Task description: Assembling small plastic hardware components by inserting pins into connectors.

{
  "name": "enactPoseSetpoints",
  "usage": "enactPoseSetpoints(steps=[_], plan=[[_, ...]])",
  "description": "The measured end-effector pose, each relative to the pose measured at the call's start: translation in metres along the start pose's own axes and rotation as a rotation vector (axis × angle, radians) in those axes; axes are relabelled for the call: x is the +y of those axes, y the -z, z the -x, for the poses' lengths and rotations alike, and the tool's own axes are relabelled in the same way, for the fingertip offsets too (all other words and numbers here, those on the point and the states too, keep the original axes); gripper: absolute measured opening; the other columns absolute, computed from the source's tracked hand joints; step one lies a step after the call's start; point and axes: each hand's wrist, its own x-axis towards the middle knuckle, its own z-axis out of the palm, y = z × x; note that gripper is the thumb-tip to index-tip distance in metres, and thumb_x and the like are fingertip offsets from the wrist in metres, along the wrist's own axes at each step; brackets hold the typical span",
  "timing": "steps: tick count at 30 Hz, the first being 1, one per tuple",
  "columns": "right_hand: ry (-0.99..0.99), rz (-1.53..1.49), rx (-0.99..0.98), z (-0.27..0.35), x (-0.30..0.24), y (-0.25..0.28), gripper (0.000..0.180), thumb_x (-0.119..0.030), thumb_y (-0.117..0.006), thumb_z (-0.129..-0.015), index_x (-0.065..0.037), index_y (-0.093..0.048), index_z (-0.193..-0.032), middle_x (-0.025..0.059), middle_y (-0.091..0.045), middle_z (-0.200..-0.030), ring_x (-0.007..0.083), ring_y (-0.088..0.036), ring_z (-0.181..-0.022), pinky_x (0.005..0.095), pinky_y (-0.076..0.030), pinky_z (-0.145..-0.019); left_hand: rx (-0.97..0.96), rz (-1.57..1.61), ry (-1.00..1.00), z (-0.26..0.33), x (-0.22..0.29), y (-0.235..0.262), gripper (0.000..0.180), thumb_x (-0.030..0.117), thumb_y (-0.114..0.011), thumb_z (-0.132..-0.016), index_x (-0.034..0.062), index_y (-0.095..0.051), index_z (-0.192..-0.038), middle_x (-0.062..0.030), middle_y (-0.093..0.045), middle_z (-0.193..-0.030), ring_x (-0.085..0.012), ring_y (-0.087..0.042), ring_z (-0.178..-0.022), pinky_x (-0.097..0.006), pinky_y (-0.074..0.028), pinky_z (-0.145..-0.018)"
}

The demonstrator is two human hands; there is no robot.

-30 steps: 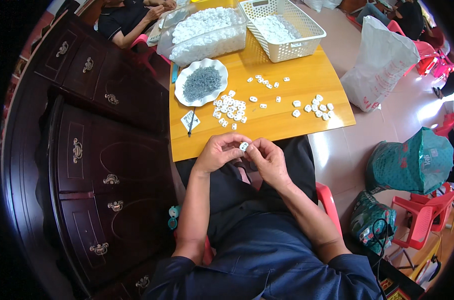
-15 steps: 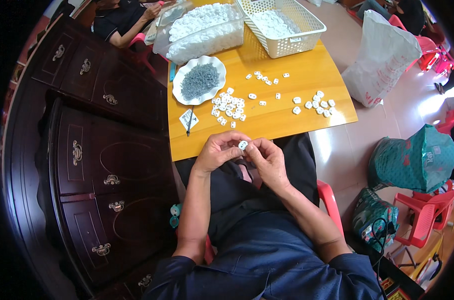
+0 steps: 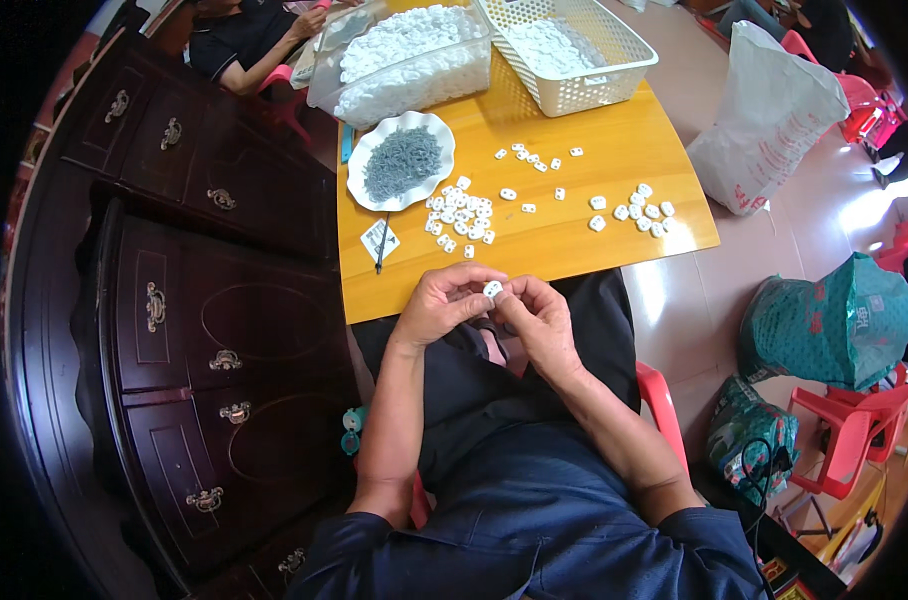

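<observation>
A small white plastic piece with dark holes (image 3: pixel 492 289) is pinched between my left hand (image 3: pixel 442 304) and my right hand (image 3: pixel 542 325), just off the table's near edge and above my lap. Both hands have their fingers closed around its edges. Similar white pieces (image 3: pixel 460 212) lie in a loose pile on the yellow wooden table (image 3: pixel 614 140) beyond my left hand. Another cluster of white pieces (image 3: pixel 644 212) sits farther right, with several scattered singly between. At the left, a white scalloped plate (image 3: pixel 358 182) holds a heap of small grey parts (image 3: pixel 402 163).
A clear bin (image 3: pixel 414 103) of white pieces and a white perforated basket (image 3: pixel 599 90) stand at the table's far side. A dark pen-like stick (image 3: pixel 382 245) rests over a white card. Dark wooden cabinets (image 3: pixel 224 300) flank my left; sacks (image 3: pixel 824 315) and red chairs are at right. A co-worker (image 3: pixel 249 45) sits far left.
The white piece between my fingers has tilted and shifted slightly to the right. My hands keep nearly the same place, and the things on the table have not been moved.
</observation>
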Motion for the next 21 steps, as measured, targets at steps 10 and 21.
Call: enactPoseSetpoints(steps=[10, 21], plan=[[-0.197, -0.402, -0.041, -0.005, -0.007, 0.004, 0.023, -0.021, -0.058, -0.105, 0.0, -0.066, -0.109, 0.0047, -0.07, -0.092, 0.0087, -0.063, -0.074, 0.023, -0.052, -0.066, 0.116, -0.45, -0.175, -0.01, 0.009, -0.027, 0.029, -0.001, -0.072, -0.087, -0.001, -0.071, -0.116, -0.0081, -0.069, -0.104, -0.0114, -0.065, -0.084, -0.026, -0.055, -0.073], [-0.101, -0.052, -0.024, -0.003, -0.004, 0.013, 0.017, -0.021, -0.055, -0.106, -0.006, -0.061, -0.104, 0.0002, -0.06, -0.071, 0.0081, -0.054, -0.061, 0.0219, -0.043, -0.059, 0.794, -0.522, -0.166, -0.011, 0.046, 0.103, 0.018, 0.008, -0.065, -0.096, -0.0004, -0.073, -0.109, 0.0009, -0.069, -0.085, -0.0037, -0.06, -0.071, -0.02, -0.047, -0.062]])
